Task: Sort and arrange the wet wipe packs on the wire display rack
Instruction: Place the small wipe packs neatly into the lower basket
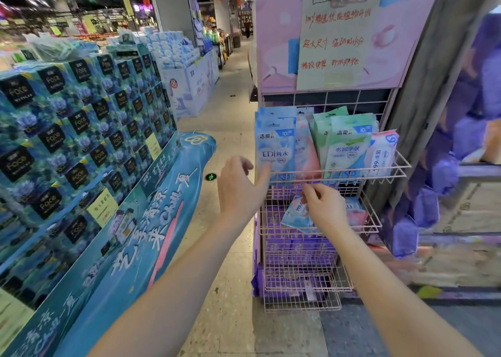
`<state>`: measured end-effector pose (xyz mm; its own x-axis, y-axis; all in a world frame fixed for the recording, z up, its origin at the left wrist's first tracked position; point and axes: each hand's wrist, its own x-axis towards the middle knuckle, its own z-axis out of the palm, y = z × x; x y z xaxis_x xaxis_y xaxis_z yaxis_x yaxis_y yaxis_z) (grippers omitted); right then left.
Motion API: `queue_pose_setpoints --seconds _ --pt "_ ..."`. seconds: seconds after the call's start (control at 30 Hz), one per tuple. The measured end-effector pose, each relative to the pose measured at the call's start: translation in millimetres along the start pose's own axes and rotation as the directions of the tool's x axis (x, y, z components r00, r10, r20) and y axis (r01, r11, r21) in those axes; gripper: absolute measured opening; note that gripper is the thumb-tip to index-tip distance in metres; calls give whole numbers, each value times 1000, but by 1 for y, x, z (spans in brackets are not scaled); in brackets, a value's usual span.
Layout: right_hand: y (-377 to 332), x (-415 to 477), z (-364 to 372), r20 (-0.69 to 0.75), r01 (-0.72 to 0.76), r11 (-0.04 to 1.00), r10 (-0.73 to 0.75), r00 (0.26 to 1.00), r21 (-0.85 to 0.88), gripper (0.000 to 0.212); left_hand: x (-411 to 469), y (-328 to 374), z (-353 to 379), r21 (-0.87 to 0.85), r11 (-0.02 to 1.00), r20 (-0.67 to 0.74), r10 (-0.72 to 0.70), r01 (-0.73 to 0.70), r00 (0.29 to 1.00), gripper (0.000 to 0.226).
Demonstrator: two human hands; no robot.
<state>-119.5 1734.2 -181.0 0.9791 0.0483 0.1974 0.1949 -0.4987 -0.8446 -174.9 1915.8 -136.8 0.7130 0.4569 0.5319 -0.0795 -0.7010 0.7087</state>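
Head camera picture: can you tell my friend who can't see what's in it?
A person's right hand pinches a small blue-and-pink wipe pack at the second basket of a pink wire rack. The left hand reaches, fingers open, to a blue pack standing in the top basket beside a pink pack and green packs.

packs [320, 145] stand upright in rack's [390, 176] top basket.
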Motion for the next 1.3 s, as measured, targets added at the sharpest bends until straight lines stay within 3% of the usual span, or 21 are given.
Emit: queue_pose_setpoints --seconds 0.07,0.17,0.3,0.43,0.57,0.7,0.83,0.93,1.03,1.1,1.17,1.3 --pt "22 0 0 39 -72 997 73 997 -26 24 -25 -10 9 50 996 90 71 -76 993 31" --pt "57 -1 -7 57 -196 979 199 978 -54 35 -49 -27 37 173 979 338 44 -109 940 22" --pt "92 -3 -24 36 -302 950 306 951 -84 32 -60 -32 76 218 971 508 -25 -100 861 23" --pt "118 -2 -45 -13 -345 934 345 938 -95 36 -59 -23 112 244 962 591 -47 -122 805 44" --pt "138 1 -60 -33 -368 930 367 930 -15 40 -55 -7 148 277 947 641 -56 -163 765 43" --pt "150 11 -67 -22 -373 927 374 927 33 42 -46 0 185 451 872 652 -176 -191 738 48" --pt "153 23 -66 -1 -366 930 366 931 29 41 -41 -3 208 565 797 674 -296 -215 677 34" --pt "154 29 -62 -9 -316 948 316 949 -27 48 -35 -10 212 466 880 679 -290 -91 674 23" --pt "158 40 -61 -33 -182 964 179 983 -192 63 -25 -5 210 159 970 676 -242 183 696 17" --pt "157 47 -62 33 -100 938 117 993 -331 73 -17 6 204 45 954 656 -252 296 711 33" --pt "155 54 -61 102 -36 939 75 992 -342 74 -14 12 199 -26 902 649 -313 431 693 48" --pt "154 57 -54 191 9 956 49 980 -294 68 -17 9 197 -173 795 595 -387 582 705 23"
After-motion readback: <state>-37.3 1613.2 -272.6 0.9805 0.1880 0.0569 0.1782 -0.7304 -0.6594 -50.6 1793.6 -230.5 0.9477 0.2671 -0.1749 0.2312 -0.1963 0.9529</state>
